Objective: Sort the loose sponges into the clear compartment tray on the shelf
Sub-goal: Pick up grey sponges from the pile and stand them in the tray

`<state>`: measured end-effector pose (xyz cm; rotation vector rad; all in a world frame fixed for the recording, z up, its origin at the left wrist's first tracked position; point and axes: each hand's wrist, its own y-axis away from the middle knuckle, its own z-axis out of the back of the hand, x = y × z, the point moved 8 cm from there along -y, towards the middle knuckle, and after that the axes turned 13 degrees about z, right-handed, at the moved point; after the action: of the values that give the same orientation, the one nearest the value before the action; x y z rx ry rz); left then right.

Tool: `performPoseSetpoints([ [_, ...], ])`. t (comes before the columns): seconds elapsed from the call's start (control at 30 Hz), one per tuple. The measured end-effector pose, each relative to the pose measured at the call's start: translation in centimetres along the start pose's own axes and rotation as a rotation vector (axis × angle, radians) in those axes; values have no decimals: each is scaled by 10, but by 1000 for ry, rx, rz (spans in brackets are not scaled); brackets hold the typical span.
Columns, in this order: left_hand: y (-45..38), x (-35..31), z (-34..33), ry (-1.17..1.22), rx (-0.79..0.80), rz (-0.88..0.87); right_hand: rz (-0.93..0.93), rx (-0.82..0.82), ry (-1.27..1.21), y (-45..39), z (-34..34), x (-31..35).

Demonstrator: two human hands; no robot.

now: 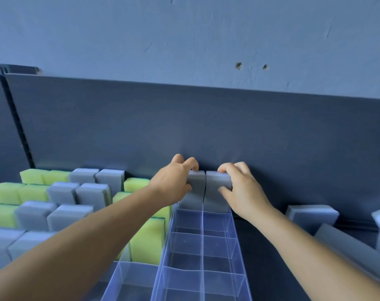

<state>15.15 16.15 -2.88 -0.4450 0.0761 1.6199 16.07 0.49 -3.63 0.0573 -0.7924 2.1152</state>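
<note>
Dark shelf backing fills mid-frame; at centre I see my left hand (174, 183) gripping the left grey sponge (195, 185) and my right hand (241, 187) the right grey sponge (217, 187). Both sponges stand upright, touching, in the farthest compartments of the clear tray (203, 246), whose long axis runs toward frame bottom. Loose sponges (310, 216) lie at right, nearer my right hand.

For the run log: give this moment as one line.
left hand: grips grey sponge | right hand: grips second grey sponge | both sponges: tray far cells | spares: right

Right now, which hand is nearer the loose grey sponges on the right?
Right. The right hand grips a sponge in the tray beside the loose sponges; the left hand is farther, across the tray.
</note>
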Motion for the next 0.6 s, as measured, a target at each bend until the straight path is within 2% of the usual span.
performPoseSetpoints([
  [0.27, 4, -10, -11, -366, -60, -105, 39, 81, 161, 6, -16, -2],
  [0.43, 9, -25, -5, -329, -63, -78, 45, 107, 170, 10, -7, -1],
  [0.6, 29, -76, -11, -227, -78, -198, 31, 62, 198, 30, 26, -12],
])
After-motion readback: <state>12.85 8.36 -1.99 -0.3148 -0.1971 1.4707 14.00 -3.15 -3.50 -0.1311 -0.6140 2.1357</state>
